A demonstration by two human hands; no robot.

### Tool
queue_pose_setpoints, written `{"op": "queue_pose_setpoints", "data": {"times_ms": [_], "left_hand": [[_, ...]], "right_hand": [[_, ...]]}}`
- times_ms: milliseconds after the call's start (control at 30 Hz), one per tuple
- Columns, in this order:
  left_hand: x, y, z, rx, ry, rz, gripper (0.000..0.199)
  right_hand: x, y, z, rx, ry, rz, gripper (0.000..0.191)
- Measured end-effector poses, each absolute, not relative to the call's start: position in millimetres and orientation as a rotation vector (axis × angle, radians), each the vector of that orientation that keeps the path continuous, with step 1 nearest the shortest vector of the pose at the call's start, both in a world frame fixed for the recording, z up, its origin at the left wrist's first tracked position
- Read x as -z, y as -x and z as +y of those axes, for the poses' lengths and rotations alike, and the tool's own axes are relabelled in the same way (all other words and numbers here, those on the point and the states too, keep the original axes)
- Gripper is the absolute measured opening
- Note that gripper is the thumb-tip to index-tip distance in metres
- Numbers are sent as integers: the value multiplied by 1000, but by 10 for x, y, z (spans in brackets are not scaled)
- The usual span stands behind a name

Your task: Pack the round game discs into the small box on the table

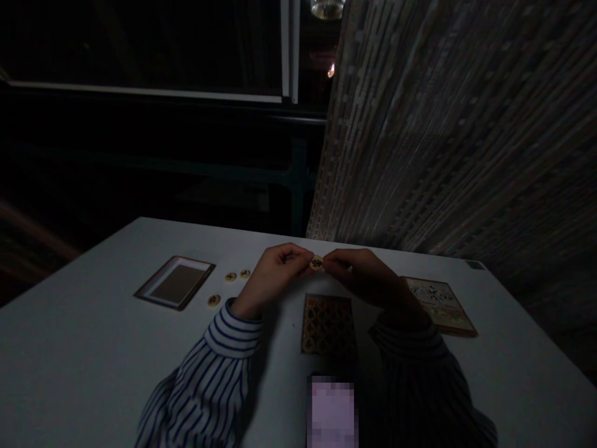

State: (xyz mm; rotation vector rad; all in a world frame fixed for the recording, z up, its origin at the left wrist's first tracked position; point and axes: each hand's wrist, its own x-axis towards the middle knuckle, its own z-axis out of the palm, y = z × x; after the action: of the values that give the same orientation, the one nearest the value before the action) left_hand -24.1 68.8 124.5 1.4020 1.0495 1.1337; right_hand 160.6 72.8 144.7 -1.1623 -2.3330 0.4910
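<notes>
A round wooden piece with a dark character (316,262) is held up above the white table, between both hands. My left hand (282,267) pinches its left edge with thumb and fingertips. From the other side, the fingertips of my right hand (359,270) grip its right edge. Below the hands lies a square set of similar round pieces (328,326) in close rows, the far row looking reddish. Three loose pieces rest left of my left hand: one nearer (214,300) and two farther back (231,277) (245,274).
An open shallow box or lid (175,283) lies at the left of the white table (116,348). A printed lid (441,305) lies by my right forearm. A blurred phone-like object (333,410) is at the near edge. A string curtain (420,124) hangs behind the table.
</notes>
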Motion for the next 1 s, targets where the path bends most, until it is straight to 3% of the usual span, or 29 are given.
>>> {"op": "queue_pose_setpoints", "data": {"times_ms": [1000], "left_hand": [[-1260,235,671,-1116,-1398,986,21]], "right_hand": [[-1457,-1596,715,-539,1198,-2307,26]]}}
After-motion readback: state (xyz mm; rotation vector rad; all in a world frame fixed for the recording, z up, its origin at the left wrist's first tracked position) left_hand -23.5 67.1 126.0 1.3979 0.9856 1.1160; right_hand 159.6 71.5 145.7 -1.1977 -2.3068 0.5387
